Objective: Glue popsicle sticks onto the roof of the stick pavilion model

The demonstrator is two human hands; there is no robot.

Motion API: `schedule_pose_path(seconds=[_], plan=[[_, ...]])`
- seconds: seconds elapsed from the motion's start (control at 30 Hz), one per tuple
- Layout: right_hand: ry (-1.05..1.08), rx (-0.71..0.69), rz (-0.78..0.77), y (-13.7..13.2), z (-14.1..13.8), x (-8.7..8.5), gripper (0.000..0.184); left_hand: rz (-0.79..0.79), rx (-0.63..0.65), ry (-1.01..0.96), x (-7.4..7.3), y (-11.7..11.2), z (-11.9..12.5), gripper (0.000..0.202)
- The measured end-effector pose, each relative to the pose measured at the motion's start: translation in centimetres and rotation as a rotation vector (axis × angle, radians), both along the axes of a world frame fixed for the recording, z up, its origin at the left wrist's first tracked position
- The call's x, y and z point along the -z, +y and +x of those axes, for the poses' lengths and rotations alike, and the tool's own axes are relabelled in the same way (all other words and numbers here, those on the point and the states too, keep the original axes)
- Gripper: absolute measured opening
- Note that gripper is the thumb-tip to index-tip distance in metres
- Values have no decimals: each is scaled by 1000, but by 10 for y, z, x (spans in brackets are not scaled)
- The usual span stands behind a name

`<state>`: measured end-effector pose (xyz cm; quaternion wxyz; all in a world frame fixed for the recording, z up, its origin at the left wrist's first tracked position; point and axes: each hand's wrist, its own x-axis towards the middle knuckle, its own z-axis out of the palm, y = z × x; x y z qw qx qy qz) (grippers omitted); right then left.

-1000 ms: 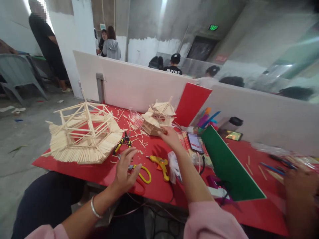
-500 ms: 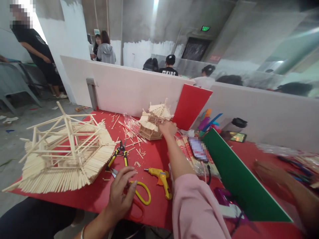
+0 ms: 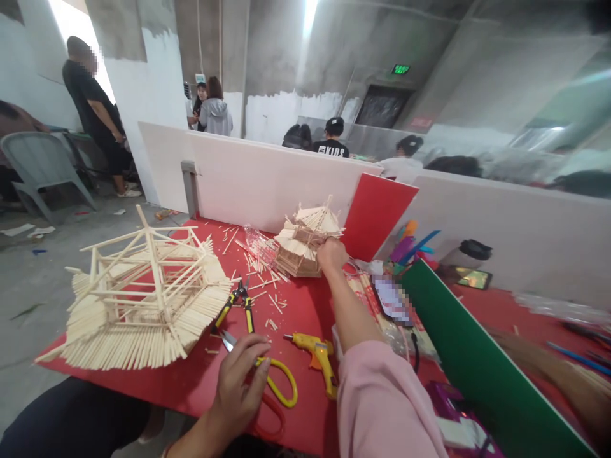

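My right hand [image 3: 333,256], at the end of a pink sleeve, is closed at the right side of a small wooden-stick pavilion model [image 3: 298,257] at the back of the red table; its fingertips are partly hidden. Nearer, my left hand [image 3: 241,378] hovers with bent fingers apart and nothing between them. Partly beneath it lie scissors [image 3: 291,387] with one yellow and one red handle. A yellow glue gun [image 3: 317,356] rests between my arms. To the left stands a larger stick-built frame [image 3: 147,299] with a wide skirt of sticks. Yellow-and-black wire cutters [image 3: 247,312] lie beside it.
Loose stick pieces [image 3: 262,273] litter the red table [image 3: 200,388]. A green board [image 3: 458,337] divides off the right side, where another person's arm [image 3: 539,362] works. By it lie a phone [image 3: 392,299] and stick packs. A white partition [image 3: 267,184] closes the back.
The whole view has shifted, so everything sits a little lower and further right. My right hand stays at the small pavilion, and my left hand stays above the scissors. The other person's arm moved.
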<state>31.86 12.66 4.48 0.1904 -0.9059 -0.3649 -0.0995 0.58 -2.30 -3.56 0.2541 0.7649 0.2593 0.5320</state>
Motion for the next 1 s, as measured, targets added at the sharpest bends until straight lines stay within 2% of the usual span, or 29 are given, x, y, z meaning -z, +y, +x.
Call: schedule_pose_path(seconds=[0.07,0.17,0.3,0.43,0.53,0.63,0.7,0.77,0.83,1.0], plan=[[-8,0,4,-5,-1,-14,33,-79,23,-11,-2,1,3,19],[-34,-11,11,-19,-3,-45,38,-241,49,-44,-8,5,8,17],[-65,-54,-2,-59,-8,-92,42,-510,104,-175,-11,13,18,22],[-90,-136,-43,-114,-18,-132,41,-977,289,-418,-9,17,29,38],[-98,-240,-81,-150,-32,-153,36,-1249,512,-689,-15,10,33,40],[-64,-387,-111,-178,-52,-164,34,-1396,829,-888,-27,-5,28,43],[-24,-488,-121,-192,-68,-166,35,-1408,1044,-952,-37,-17,19,53],[-9,-555,-117,-201,-86,-165,35,-1380,1191,-970,-46,-27,9,69],[-34,-577,-104,-208,-104,-163,35,-1356,1225,-967,-55,-35,-2,74],[-109,-578,-80,-219,-144,-165,32,-1384,1121,-945,-75,-52,-29,51]])
